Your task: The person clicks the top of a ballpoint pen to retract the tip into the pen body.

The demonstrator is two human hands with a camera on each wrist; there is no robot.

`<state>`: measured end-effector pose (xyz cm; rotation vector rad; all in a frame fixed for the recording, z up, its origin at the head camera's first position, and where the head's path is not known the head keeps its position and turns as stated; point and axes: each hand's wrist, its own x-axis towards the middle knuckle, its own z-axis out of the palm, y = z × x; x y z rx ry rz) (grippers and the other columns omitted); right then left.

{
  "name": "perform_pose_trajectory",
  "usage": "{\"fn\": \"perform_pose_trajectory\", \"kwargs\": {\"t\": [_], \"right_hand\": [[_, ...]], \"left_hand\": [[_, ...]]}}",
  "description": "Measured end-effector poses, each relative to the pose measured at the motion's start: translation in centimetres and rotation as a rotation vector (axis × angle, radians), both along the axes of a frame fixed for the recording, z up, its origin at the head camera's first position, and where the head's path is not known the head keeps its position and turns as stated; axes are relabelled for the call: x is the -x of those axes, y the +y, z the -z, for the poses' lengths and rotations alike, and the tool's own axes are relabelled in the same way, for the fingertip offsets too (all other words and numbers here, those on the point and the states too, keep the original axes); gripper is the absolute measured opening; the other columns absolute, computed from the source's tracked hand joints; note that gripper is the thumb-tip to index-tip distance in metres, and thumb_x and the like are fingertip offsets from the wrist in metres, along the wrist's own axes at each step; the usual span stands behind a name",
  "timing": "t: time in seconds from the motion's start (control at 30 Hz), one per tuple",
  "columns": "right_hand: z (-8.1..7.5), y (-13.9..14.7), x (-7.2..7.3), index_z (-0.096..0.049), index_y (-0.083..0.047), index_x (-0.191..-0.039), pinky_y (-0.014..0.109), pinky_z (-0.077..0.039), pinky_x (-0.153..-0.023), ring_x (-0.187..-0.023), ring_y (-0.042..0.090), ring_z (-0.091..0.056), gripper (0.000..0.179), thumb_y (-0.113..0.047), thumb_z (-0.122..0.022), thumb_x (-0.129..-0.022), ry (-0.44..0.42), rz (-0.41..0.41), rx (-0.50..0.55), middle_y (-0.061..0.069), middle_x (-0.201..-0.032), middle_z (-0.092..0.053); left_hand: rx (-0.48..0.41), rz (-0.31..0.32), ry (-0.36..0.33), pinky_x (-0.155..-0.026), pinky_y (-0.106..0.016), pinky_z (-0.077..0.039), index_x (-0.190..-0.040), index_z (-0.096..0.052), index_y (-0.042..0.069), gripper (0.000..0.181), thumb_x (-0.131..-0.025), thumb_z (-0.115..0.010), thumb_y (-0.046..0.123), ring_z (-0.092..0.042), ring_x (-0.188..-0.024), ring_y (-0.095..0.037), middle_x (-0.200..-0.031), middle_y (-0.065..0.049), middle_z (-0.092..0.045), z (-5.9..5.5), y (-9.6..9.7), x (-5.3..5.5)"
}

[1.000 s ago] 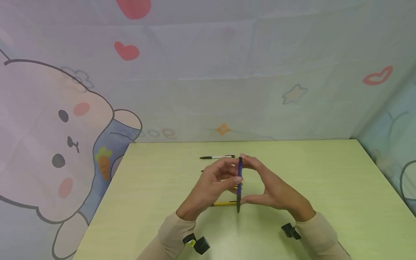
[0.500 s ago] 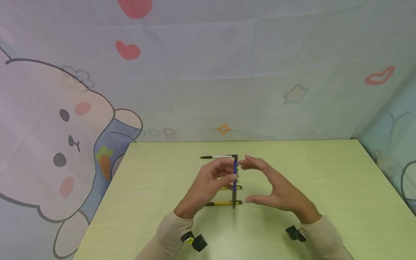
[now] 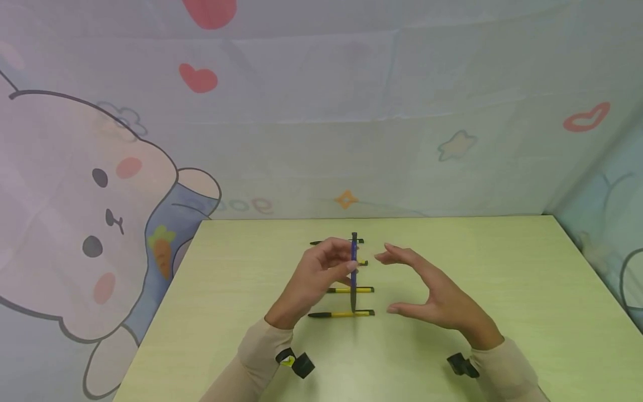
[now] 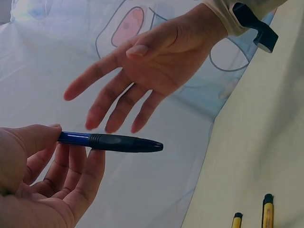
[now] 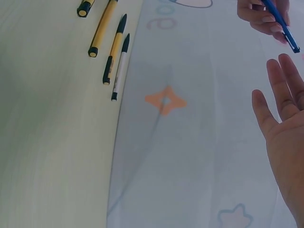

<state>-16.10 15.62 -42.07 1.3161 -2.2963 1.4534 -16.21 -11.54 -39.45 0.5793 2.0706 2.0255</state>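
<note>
My left hand [image 3: 321, 279] pinches a blue pen with a black grip [image 3: 354, 273] between thumb and fingers, held up over the table. In the left wrist view the pen [image 4: 114, 141] points its dark tip to the right. My right hand [image 3: 437, 290] is apart from the pen on its right side, thumb and fingers spread and holding nothing. Beneath and behind the left hand lie yellow pens with black ends, the nearest yellow pen [image 3: 344, 314] in full view. A white pen with black ends [image 5: 121, 69] lies farthest back, partly hidden by the left hand in the head view.
The pens lie in a row on the pale yellow-green table [image 3: 502, 279]. A printed cloth [image 3: 321, 139] hangs along the table's back edge, with another stretch of cloth at the right. Each wrist wears a small black camera [image 3: 303, 365].
My left hand has moved left with the blue pen. The right hand has let go of the pen's ends and drawn away to the right.
</note>
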Motion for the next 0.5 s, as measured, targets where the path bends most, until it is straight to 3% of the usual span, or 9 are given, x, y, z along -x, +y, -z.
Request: {"fn": "perform_pose_trajectory", "kwargs": {"t": [0.2,0.5], "right_hand": [[-0.1,0.5,-0.4,-0.031,-0.007,-0.158,0.020,-0.031,-0.116,-0.133,0.021,-0.052,0.099,-0.007,-0.088,-0.078,-0.001,0.021,0.000,0.006,-0.145,-0.055],[0.4,1.3,-0.5,-0.032,-0.003,-0.157,0.021,-0.030,-0.117,-0.133,0.020,-0.052,0.094,-0.010,-0.087,-0.080,0.026,0.016,0.007,0.009,-0.144,-0.057]], "left_hand": [[0.024,-0.017,0.006,-0.082,-0.044,-0.061,-0.126,-0.062,0.012,0.025,-0.101,-0.065,0.014,-0.068,-0.098,-0.025,-0.115,-0.019,-0.064,0.4,-0.5,1.2],[0.058,-0.030,0.014,-0.083,-0.043,-0.061,-0.126,-0.063,0.013,0.025,-0.101,-0.065,0.016,-0.067,-0.100,-0.030,-0.113,-0.010,-0.066,1.2,-1.0,2.8]]}}
